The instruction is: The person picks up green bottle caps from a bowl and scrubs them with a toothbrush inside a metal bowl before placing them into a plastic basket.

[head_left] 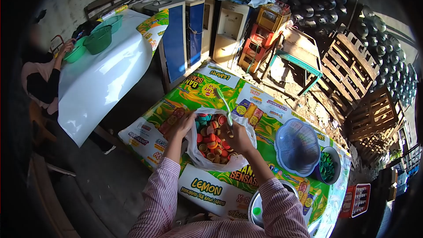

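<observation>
striped sleeves (pixel 156 198), "lemon" cloth (pixel 187 180); left hand (pixel 181 127), right hand (pixel 238 137) at bag (pixel 198 159)

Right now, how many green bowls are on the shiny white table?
3: a light bowl by the other person's hand, a darker bowl in the middle, another light bowl beyond. Some may be hidden.

The shirt (pixel 220 229) has lots of thin stripes, dark reddish and pale pink. Its left sleeve (pixel 161 196) and right sleeve (pixel 280 205) both stop before the wrists. The cloth has little wrinkles.
</observation>
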Tool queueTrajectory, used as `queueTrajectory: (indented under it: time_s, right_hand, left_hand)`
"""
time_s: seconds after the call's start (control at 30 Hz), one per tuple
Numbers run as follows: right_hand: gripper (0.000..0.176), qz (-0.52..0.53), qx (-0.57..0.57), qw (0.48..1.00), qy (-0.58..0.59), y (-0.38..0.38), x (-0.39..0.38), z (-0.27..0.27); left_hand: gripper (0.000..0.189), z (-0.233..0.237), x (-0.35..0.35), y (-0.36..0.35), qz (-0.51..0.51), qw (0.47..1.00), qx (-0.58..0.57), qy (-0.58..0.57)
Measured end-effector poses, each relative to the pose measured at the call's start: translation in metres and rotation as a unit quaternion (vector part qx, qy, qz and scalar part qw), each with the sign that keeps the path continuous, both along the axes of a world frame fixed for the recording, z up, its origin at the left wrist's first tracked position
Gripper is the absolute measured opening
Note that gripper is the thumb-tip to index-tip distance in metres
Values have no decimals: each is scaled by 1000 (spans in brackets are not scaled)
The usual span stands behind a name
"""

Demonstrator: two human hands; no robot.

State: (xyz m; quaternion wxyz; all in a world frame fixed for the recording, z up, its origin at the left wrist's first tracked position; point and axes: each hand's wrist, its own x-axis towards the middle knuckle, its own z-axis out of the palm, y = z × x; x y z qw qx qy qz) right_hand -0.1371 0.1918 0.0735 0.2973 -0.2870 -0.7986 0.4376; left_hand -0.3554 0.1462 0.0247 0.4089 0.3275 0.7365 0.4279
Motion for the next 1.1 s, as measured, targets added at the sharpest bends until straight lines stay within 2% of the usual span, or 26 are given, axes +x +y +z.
queueTrajectory:
  time_s: [0.03, 0.13, 0.2, 0.27, 0.3, 0.37, 0.43, 0.47, 0.6, 0.73, 0.87, 1.03, 1.1]
  right_hand:
    - [14, -3, 58, 997, -47, 7, -15, -1]
    - [20, 28, 92, 995, -32, 32, -52, -34]
    - [32, -51, 133, 985, -95, 34, -64, -39]
    - [37, -72, 115, 985, -109, 32, -73, -37]
    - [42, -95, 100, 983, -125, 31, -75, -34]
    - [39, -82, 100, 980, -151, 29, -76, -28]
    - [47, -53, 101, 977, -181, 30, -76, -29]
    - [47, -52, 100, 977, -182, 31, -75, -29]
    - [52, -60, 83, 978, -179, 32, -77, -29]
    - [55, -85, 99, 980, -151, 27, -80, -29]
    - [53, -76, 94, 990, -79, 25, -86, -36]
    - [49, -78, 27, 994, -65, 23, -85, -28]
    - [48, -91, 45, 993, -52, 22, -82, -29]
  left_hand:
    - [45, 9, 5, -3, 2, 1000, 1, 1]
    - [40, 10, 9, -5, 24, 995, 75, -61]
    - [39, 12, 11, -10, 39, 997, 59, -44]
    - [40, 29, 18, -15, 51, 998, 40, 13]
    - [40, 26, 15, -15, 53, 998, 39, 13]
    - [42, 13, 10, -11, 45, 998, 49, -6]
    - [44, -6, 4, -7, 43, 996, 72, 0]
    - [46, -14, 1, -5, 37, 995, 97, 9]
    - [49, -3, 5, -6, 41, 996, 70, -29]
    - [48, -8, 8, -3, 15, 991, 115, -69]
    - [43, 23, 22, -12, -24, 985, 146, -91]
    - [42, 15, 21, -10, -13, 976, 157, -149]
    - [43, 14, 20, -11, -14, 972, 153, -178]
